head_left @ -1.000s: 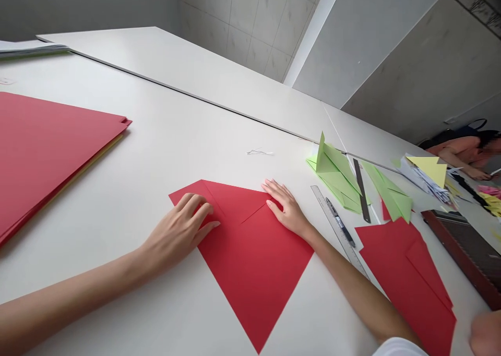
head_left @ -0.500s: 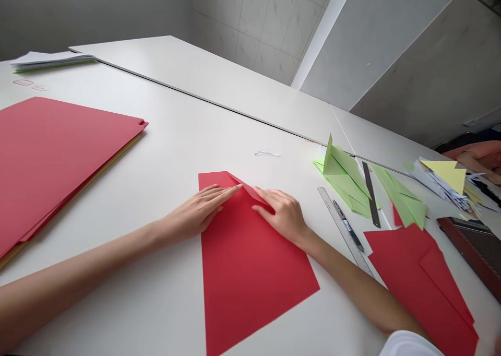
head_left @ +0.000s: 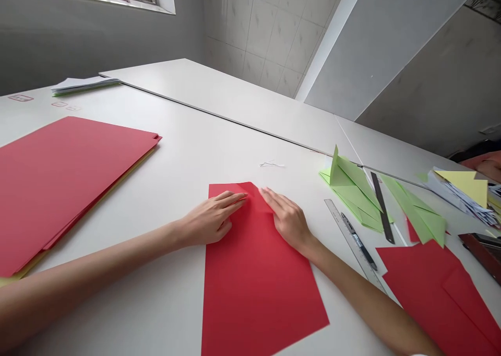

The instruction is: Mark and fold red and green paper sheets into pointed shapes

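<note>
A sheet of red paper [head_left: 262, 288] lies before me on the white table, its top right corner folded over inward. My left hand [head_left: 211, 220] rests on the upper left of the sheet, fingers stretched toward the folded flap [head_left: 258, 203]. Along the slanted fold at the upper right lies my right hand [head_left: 288, 220], its fingers straight and flat against the crease and its thumb hidden. Neither hand grips the paper; both press it down.
Left is a stack of red sheets [head_left: 74, 178]. To the right are a clear ruler [head_left: 354, 246], a pen [head_left: 359, 242], a dark ruler [head_left: 382, 207], green folded papers [head_left: 352, 189] and red folded paper [head_left: 434, 283]. White scraps [head_left: 272, 164] lie ahead.
The raised flap at the top right corner is now pressed down flat. My right fingers have straightened along the fold, and my left hand's fingers have shifted slightly. The view has tilted upward.
</note>
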`<state>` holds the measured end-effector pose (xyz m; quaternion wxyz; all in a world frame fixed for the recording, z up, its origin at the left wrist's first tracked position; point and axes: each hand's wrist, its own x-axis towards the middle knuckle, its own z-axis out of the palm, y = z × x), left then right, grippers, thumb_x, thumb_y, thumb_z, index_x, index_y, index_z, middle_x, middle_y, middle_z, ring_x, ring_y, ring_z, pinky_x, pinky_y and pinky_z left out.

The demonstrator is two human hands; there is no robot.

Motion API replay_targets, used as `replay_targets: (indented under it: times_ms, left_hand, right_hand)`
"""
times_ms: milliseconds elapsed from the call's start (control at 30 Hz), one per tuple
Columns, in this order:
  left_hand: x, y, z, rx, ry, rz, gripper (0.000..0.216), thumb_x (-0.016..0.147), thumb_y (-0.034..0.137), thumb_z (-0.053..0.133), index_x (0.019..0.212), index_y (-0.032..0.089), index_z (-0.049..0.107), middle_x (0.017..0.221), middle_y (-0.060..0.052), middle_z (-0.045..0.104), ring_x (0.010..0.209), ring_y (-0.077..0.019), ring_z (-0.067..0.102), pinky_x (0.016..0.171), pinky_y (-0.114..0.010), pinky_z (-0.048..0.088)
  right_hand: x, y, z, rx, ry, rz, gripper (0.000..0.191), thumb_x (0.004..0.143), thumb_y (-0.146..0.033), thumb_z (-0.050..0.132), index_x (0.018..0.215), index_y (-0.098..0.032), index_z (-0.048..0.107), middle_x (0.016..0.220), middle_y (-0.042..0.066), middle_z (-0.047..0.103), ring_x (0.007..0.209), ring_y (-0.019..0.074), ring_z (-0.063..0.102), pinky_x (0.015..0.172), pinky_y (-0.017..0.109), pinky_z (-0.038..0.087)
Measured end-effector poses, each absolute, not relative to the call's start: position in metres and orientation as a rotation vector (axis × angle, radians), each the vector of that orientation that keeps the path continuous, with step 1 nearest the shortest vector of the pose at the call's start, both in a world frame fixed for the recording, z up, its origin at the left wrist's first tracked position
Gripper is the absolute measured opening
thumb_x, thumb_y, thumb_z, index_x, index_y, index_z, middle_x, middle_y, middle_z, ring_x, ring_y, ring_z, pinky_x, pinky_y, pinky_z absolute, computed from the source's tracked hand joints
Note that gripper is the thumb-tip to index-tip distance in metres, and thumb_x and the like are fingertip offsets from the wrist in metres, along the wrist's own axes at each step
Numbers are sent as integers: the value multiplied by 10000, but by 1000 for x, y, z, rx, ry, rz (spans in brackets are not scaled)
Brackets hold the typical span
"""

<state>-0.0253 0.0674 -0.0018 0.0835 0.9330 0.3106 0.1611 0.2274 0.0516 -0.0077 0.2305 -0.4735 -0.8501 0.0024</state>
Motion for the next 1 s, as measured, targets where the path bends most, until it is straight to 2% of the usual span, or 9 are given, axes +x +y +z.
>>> replay_targets:
  times_ms: [133,233,333,400,433,567,700,867,1000]
  left_hand:
    - [-18,74,-1,2791,972,494,421,805,119,435,1196,129,590,1272,-111,592,1138,-264,508,1004,-415,454]
    - [-18,75,-2,2778,1022,529,403,821,143,452,1210,124,557,1244,-120,585,1145,-250,505,978,-382,478]
    - [-18,74,-5,2779,1046,559,368,893,231,450,1241,141,525,1279,-131,545,1181,-257,499,972,-387,482]
    - [-18,74,-7,2784,1064,581,380,937,317,428,1266,144,508,1304,-147,517,1179,-276,510,962,-420,484]
    - [-18,75,-8,2787,1079,592,408,947,354,419,1288,142,492,1326,-158,497,1183,-292,511,962,-444,481]
    - [-17,79,-11,2811,1104,583,474,965,410,375,1352,148,455,1400,-168,426,1236,-327,475,988,-491,455]
    - [-15,79,-9,2841,1116,487,490,972,412,319,1383,188,466,1422,-161,387,1254,-332,442,995,-495,439]
    - [-10,82,-4,2851,1140,387,538,957,436,285,1449,253,408,1371,-150,391,1176,-315,456,977,-510,428]
    - [-5,86,-1,2855,1172,370,539,943,430,270,1438,289,429,1291,-142,422,1129,-305,448,957,-517,419]
  right_hand:
    - [222,41,-16,-1239,-2459,-7,772,786,101,262,1473,-226,391,1512,77,413,1401,219,374,1049,405,448]
    - [220,37,-17,-1231,-2550,-2,714,843,62,284,1506,-200,319,1554,110,328,1445,224,281,1114,428,380]
    - [226,29,-7,-1267,-2584,67,562,981,-250,437,1520,-211,283,1573,118,281,1450,251,266,1147,465,328]
    - [242,20,3,-1356,-2530,104,659,962,-483,481,1523,-208,273,1559,109,316,1441,255,291,1160,478,307]
    - [253,13,7,-1443,-2459,99,670,960,-521,462,1520,-199,281,1540,105,357,1427,248,323,1156,471,319]
    - [313,-43,1,-1876,-2003,-115,520,1005,-423,375,1466,-182,395,1423,96,527,1332,244,468,1096,458,408]
    - [356,-129,-35,-2106,-1656,-286,572,974,-519,385,1409,-163,487,1407,117,539,1347,308,440,1073,515,415]
    - [365,-206,-61,-2341,-1558,-66,632,960,-574,348,1507,-258,321,1555,55,338,1410,344,334,1056,591,403]
    - [356,-231,-57,-2274,-1666,-53,685,925,-610,407,1525,-322,246,1527,27,394,1386,331,380,1030,568,443]
